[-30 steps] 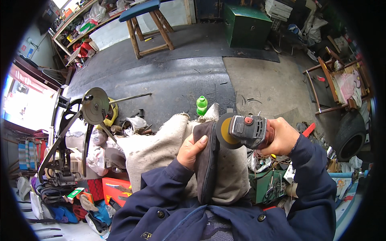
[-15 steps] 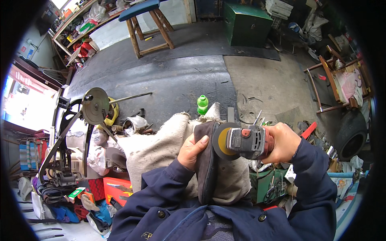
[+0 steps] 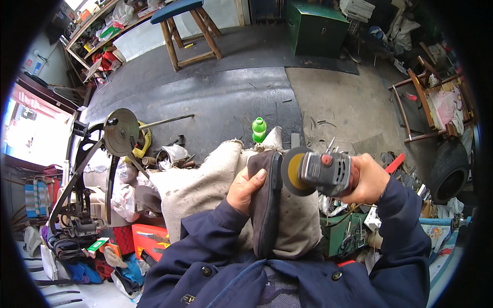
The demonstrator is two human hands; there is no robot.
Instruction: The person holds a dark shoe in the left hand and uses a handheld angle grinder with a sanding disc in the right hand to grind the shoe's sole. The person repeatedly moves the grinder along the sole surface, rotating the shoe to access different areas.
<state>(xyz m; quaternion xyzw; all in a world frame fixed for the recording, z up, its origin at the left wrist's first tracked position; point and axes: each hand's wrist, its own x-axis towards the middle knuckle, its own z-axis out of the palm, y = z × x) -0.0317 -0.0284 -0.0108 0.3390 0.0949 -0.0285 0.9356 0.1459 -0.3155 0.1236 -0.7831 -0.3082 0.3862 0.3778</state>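
Shoe (image 3: 263, 213), dark brown with a black sole, just below the centre of the frame. Runs lengthwise up and down the frame, sole turned toward the right. Held from the left side by the left hand (image 3: 245, 191), pinching with the thumb laid across the upper, other fingers mostly hidden behind.

To the right of the shoe, angle grinder (image 3: 334, 174), dark grey with a red button on top. Gripped firmly in the right hand (image 3: 371, 179), fingers curled round the rear of the body. Points leftward, with a yellow-centred grey disc (image 3: 294, 172) just beside the upper part of the sole. Hard to tell whether touching or slightly apart.

Beneath the shoe and to the left, pale, spotted cloth (image 3: 200, 190), spread over the lap. Dark blue sleeves (image 3: 405, 226) at lower left and lower right of centre.

Just above the cloth, green bottle (image 3: 259, 131), upright on the dark floor mat (image 3: 205, 100). At left, black machine with a round metal wheel (image 3: 121, 132). At lower left, red box (image 3: 149, 238) amid clutter. At upper left, wooden stool with a blue seat (image 3: 177, 11). At upper right of centre, green chest (image 3: 318, 33). At right, black tyre (image 3: 451, 172).
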